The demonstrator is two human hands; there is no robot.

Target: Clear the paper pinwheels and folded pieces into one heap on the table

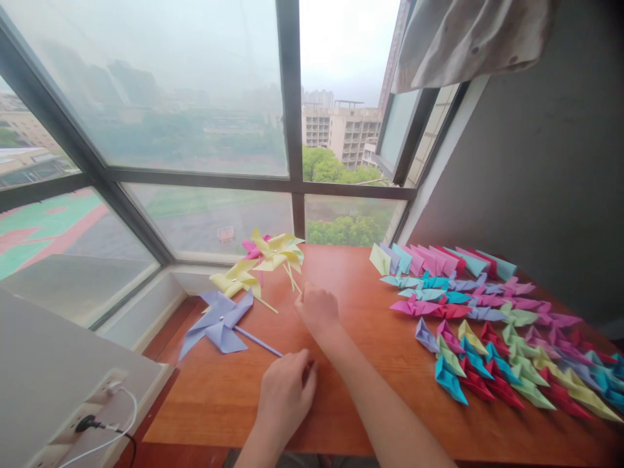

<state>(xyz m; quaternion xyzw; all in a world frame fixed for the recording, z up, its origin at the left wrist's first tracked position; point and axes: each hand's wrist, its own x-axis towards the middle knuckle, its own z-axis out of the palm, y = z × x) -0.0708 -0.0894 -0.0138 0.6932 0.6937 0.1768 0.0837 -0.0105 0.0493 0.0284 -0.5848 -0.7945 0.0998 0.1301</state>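
My left hand (286,385) is closed at the lower end of a paper pinwheel's stick, low over the near part of the table. That pinwheel (221,322) has lilac blades and points up to the left. Further off, my right hand (319,312) pinches the stick of a pale yellow pinwheel (276,252). A second yellow pinwheel (235,279) lies between these two, its stick resting on the wood. Partly hidden behind the held yellow one is a magenta pinwheel (253,247).
Rows of folded paper boats and other folded shapes (487,351) in many colours cover the table's (370,364) right side. Windows (205,221) border the far edge. Cloth (472,39) hangs at upper right. Plugs and cables (90,424) are on the left wall.
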